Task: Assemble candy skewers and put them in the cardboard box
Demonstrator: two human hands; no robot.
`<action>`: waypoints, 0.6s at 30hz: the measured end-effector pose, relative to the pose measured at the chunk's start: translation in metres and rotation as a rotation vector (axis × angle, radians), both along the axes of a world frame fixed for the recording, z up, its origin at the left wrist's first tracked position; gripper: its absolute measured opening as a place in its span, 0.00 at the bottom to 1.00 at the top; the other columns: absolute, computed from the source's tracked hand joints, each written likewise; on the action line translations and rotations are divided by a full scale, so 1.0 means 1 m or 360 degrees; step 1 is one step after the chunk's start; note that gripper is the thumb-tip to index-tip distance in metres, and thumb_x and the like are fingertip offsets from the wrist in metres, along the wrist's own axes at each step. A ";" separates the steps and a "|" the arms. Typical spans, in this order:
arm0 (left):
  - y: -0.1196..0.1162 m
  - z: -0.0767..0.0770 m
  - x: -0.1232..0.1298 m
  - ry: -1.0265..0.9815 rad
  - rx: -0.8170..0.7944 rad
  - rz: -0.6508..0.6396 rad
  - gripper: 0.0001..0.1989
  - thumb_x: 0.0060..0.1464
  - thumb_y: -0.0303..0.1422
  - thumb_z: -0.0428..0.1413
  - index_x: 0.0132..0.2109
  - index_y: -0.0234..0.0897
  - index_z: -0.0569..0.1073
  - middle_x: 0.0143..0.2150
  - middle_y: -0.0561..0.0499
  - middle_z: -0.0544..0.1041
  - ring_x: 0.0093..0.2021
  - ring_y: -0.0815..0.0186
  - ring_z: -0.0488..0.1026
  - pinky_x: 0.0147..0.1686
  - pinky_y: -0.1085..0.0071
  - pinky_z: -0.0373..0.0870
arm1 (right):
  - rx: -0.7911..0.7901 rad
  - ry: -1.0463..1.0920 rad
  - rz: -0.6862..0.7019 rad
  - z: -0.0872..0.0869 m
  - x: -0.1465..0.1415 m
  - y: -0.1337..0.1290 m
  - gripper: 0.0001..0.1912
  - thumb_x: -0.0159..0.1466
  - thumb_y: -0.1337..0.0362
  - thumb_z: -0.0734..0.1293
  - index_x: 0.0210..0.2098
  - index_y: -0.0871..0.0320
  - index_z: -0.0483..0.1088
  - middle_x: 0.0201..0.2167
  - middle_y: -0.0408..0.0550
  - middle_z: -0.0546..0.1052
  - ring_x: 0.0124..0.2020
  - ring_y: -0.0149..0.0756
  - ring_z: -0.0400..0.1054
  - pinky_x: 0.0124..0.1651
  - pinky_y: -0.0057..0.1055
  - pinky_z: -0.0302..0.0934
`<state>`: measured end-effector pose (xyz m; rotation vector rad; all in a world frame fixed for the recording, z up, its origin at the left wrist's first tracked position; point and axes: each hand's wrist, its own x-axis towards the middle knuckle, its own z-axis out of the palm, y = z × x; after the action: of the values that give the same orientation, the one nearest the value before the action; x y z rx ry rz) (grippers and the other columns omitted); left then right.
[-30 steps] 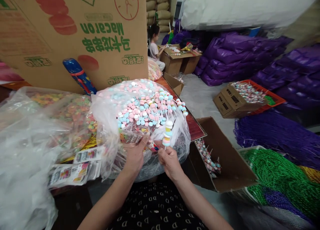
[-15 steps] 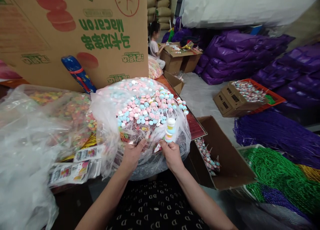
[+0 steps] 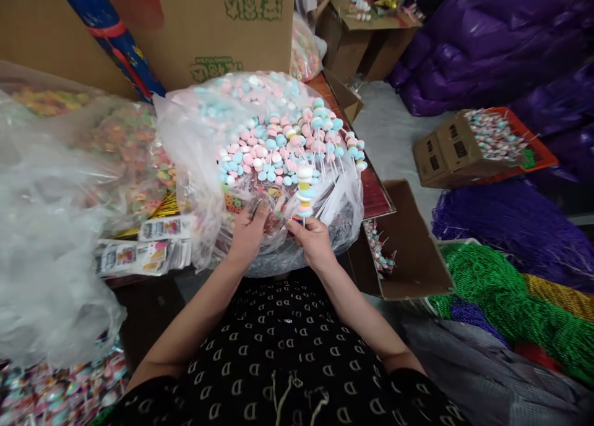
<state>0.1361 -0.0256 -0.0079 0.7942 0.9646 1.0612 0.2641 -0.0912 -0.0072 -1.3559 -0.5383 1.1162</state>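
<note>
Shifted nearer the candy heap [image 3: 278, 148], with the right grip [image 3: 312, 240] clamped on a candy skewer [image 3: 304, 191] and the left grip [image 3: 248, 234] open against the plastic bag [image 3: 195, 141].

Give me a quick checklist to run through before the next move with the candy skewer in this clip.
1. Right hand has the candy skewer: ok, fingers pinch its stick.
2. Skewer stands clear of the other sticks: not ok, it sits right against them.
3. Left hand is on the clear plastic bag: ok, pressed against it.
4. Open cardboard box beside the bag holds skewers: ok.
5. Candies on the held skewer undamaged: cannot tell at this resolution.
</note>
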 end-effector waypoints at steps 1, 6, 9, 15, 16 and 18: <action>-0.001 0.003 0.000 0.0003 0.0044 -0.0038 0.18 0.51 0.44 0.71 0.29 0.37 0.75 0.22 0.56 0.73 0.22 0.71 0.69 0.24 0.74 0.67 | -0.0010 0.0004 -0.0017 0.000 0.001 0.001 0.22 0.46 0.46 0.79 0.26 0.55 0.73 0.19 0.38 0.68 0.24 0.29 0.59 0.26 0.27 0.54; -0.004 0.008 -0.003 -0.0034 0.0052 -0.0025 0.18 0.42 0.38 0.76 0.33 0.38 0.76 0.23 0.56 0.75 0.22 0.70 0.70 0.23 0.73 0.68 | 0.0014 -0.0072 -0.0040 -0.002 0.006 0.006 0.24 0.47 0.43 0.78 0.24 0.54 0.69 0.16 0.34 0.62 0.20 0.26 0.54 0.24 0.28 0.52; -0.004 0.001 -0.004 -0.0061 0.0006 0.0111 0.17 0.44 0.36 0.75 0.38 0.39 0.77 0.29 0.54 0.79 0.33 0.65 0.78 0.32 0.71 0.75 | 0.0038 -0.0053 -0.0050 -0.001 0.004 0.006 0.29 0.49 0.39 0.77 0.21 0.53 0.62 0.15 0.33 0.56 0.19 0.24 0.50 0.23 0.27 0.48; -0.001 -0.009 -0.004 -0.0020 0.0079 0.0211 0.14 0.49 0.39 0.73 0.36 0.40 0.76 0.28 0.55 0.77 0.36 0.65 0.78 0.36 0.72 0.76 | 0.0033 0.0109 0.0159 0.004 -0.007 0.002 0.26 0.47 0.44 0.80 0.30 0.55 0.70 0.16 0.30 0.59 0.17 0.22 0.45 0.21 0.26 0.40; -0.001 -0.008 -0.005 -0.0030 0.0076 0.0217 0.14 0.50 0.40 0.72 0.35 0.40 0.75 0.26 0.56 0.75 0.32 0.66 0.77 0.34 0.72 0.75 | 0.0032 0.0084 0.0136 0.003 -0.007 0.002 0.25 0.47 0.45 0.80 0.27 0.55 0.68 0.16 0.31 0.59 0.18 0.22 0.46 0.22 0.26 0.41; 0.000 -0.004 -0.007 -0.0066 0.0026 0.0115 0.16 0.52 0.42 0.71 0.31 0.39 0.74 0.22 0.56 0.72 0.24 0.68 0.72 0.27 0.72 0.72 | 0.0022 0.0011 0.0045 0.001 -0.006 0.003 0.26 0.47 0.47 0.80 0.21 0.55 0.63 0.16 0.33 0.60 0.20 0.23 0.49 0.23 0.26 0.44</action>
<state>0.1295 -0.0254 -0.0122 0.7528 0.9564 1.1450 0.2582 -0.0884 -0.0058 -1.3358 -0.5608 1.1377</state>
